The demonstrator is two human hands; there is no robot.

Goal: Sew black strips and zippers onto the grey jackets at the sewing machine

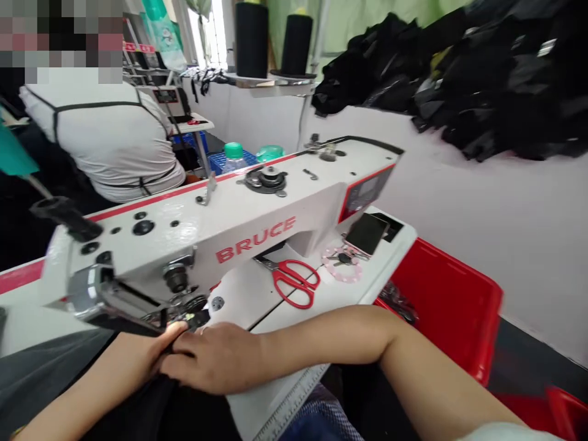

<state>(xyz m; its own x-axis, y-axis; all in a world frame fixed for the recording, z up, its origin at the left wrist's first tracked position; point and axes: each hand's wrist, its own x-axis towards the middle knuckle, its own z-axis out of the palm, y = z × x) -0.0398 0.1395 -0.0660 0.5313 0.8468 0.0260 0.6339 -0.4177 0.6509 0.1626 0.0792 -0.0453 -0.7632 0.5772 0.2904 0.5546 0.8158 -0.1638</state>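
Observation:
Close below the needle area of a white sewing machine (pixel 257 245), my two hands meet over dark fabric (pixel 68 361). My right hand (pixel 220 358) is closed, its fingers curled and pinching the cloth's edge. Against it lies my left hand (pixel 154 352), with the thumb pointing at the presser foot and the fingers closed on the same fabric. The machine head and my right hand cover part of those fingers. The cloth spreads left across the table and hangs down over my lap. The exact stitching spot is hidden.
Red-handled scissors (pixel 296 283), a pink beaded bracelet (pixel 342 264) and a phone (pixel 367 233) lie on the machine bed. A red bin (pixel 452 300) stands at right. Black thread cones (pixel 251 40) and piled black garments (pixel 459 73) are behind. Another person (pixel 103 135) sits ahead.

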